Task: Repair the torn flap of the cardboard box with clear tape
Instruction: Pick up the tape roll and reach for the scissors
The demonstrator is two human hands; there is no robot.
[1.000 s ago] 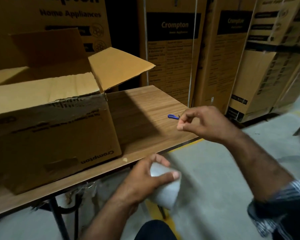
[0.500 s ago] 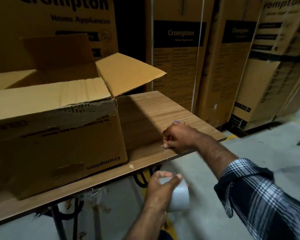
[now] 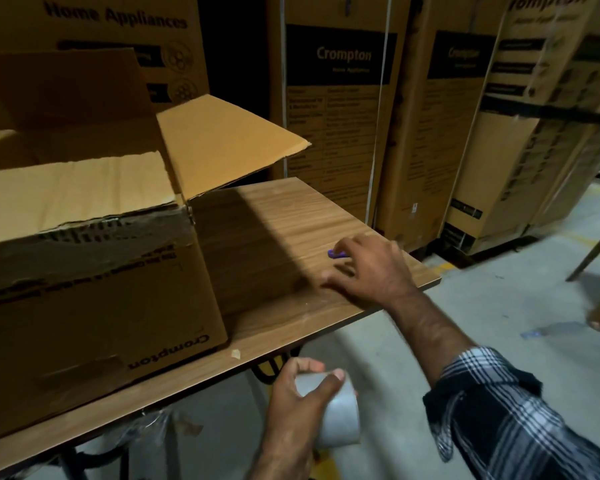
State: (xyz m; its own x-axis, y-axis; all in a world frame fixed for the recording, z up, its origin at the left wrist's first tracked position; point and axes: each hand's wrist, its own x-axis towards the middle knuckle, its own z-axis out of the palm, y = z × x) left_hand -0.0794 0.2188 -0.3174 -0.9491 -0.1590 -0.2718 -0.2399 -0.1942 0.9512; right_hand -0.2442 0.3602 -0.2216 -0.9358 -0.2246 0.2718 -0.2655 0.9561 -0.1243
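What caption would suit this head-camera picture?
Left hand holds the tape roll below the table; right hand rests by the torn cardboard box.

- Pretty clearly a warehouse or stockroom for appliances
- tall shipping cartons (image 3: pixel 343 109) printed "Crompton Home Appliances" stand packed in a row along the back, some strapped
- bare grey concrete floor (image 3: pixel 499 306) with yellow line markings
- plain wood-look work table (image 3: pixel 326 237) on a metal frame
- dim lighting overall

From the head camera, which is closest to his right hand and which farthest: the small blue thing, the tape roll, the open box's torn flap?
1. Small blue thing: at the right hand fingertips, on the table.
2. Tape roll: below the table edge, in the left hand.
3. Torn flap: far left.
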